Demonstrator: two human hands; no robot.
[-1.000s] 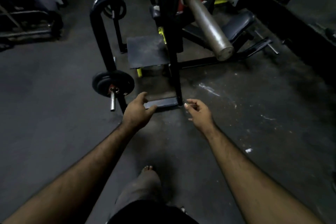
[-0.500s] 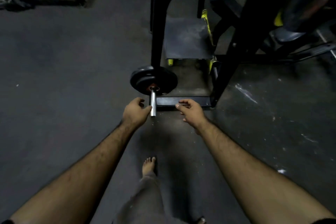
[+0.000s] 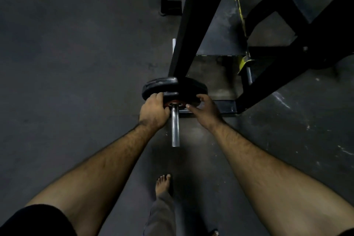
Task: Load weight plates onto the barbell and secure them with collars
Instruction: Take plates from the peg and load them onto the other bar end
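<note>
A black weight plate (image 3: 193, 87) sits on a short steel peg (image 3: 175, 126) that sticks out toward me, with an orange ring around the peg at the plate's hub. My left hand (image 3: 153, 111) grips the plate's left edge, fingers curled over the rim. On the right side my right hand (image 3: 205, 110) has its fingers against the plate's face and lower edge. The black frame post (image 3: 183, 30) of a machine hides the plate's upper part.
A black and yellow gym machine (image 3: 287, 40) with a dark footplate (image 3: 222, 32) fills the upper right. Dark rubber floor (image 3: 67, 82) spreads to the left. My bare foot (image 3: 162, 184) stands below the peg, between my arms.
Both hands have reached forward from in front of the peg and closed on the plate's two sides. The view has come closer to the plate and tilted down.
</note>
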